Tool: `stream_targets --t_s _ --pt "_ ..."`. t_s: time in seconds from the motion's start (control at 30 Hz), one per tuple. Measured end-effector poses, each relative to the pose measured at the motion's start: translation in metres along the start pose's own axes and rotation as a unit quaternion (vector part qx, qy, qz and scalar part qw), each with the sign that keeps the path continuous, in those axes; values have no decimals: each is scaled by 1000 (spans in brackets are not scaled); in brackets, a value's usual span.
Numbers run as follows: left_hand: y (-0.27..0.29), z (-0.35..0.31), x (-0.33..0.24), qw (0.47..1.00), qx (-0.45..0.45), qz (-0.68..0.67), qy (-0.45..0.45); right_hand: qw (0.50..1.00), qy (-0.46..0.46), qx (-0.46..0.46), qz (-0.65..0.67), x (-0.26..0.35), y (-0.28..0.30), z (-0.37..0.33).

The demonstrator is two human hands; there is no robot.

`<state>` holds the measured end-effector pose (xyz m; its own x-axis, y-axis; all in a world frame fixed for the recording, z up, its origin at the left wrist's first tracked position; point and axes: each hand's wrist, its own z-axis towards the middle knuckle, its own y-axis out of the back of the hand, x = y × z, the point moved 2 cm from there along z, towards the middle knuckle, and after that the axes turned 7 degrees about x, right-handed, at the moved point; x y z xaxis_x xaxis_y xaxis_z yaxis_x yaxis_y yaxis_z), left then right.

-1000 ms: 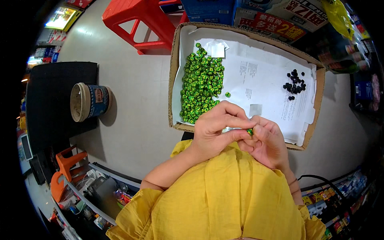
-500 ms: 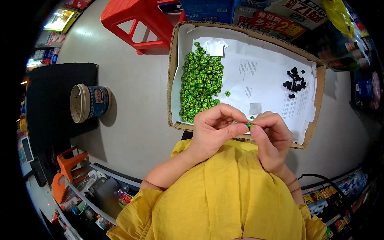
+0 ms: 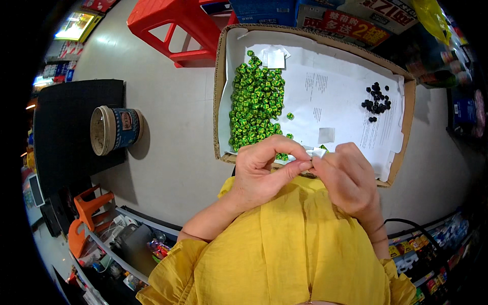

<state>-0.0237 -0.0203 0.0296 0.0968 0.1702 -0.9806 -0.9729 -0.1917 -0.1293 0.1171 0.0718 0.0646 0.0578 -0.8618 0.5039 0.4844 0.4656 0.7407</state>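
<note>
My left hand [image 3: 264, 165] and my right hand [image 3: 351, 180] meet over the near edge of a shallow cardboard tray [image 3: 219, 101]. The thumb and forefinger of the left are pinched together, touching the curled fingers of the right. What sits between the fingertips is too small and covered to make out. A small white piece [image 3: 318, 152] shows just beyond them, beside a bit of green. At the tray's left lies a heap of small many-sided green-and-yellow dice [image 3: 256, 104]; a single green die [image 3: 290, 116] lies apart. Several small black dice [image 3: 376, 105] are scattered at the right.
White printed paper [image 3: 340, 66] lines the tray, with small white squares [image 3: 273, 58] at the back and a grey square [image 3: 326, 135] near my hands. A red stool [image 3: 185, 30] stands behind left. A bucket [image 3: 117, 129] is farther left; boxes [image 3: 345, 23] stand behind.
The green die between my fingertips no longer shows. My right hand has curled and turned, blurred slightly by motion. The white piece has come into sight by the fingertips.
</note>
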Motion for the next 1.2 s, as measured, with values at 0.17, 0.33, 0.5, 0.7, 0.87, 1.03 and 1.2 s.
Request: stream_targets --t_s 0.17,0.33,0.5,0.7,0.87,1.03,1.2 --pt "-3 2 -3 989 -43 -117 85 987 -89 -30 132 -6 -5 1" --pt "-3 0 -5 985 -41 -144 84 986 -96 -35 134 -1 -4 1" --pt "0 1 -6 993 1 -90 83 991 -52 7 122 -3 1 5" --pt "-1 -5 -4 996 -35 -78 15 973 -118 -31 195 -6 -7 2" --pt "-3 -4 -16 998 -64 -16 -8 981 -92 -66 156 -5 -3 -3" --pt "0 5 -22 991 35 121 -50 986 -71 -79 131 -2 -2 0" --pt "-2 4 -16 995 -40 -41 83 989 -78 -75 104 -6 -4 5"
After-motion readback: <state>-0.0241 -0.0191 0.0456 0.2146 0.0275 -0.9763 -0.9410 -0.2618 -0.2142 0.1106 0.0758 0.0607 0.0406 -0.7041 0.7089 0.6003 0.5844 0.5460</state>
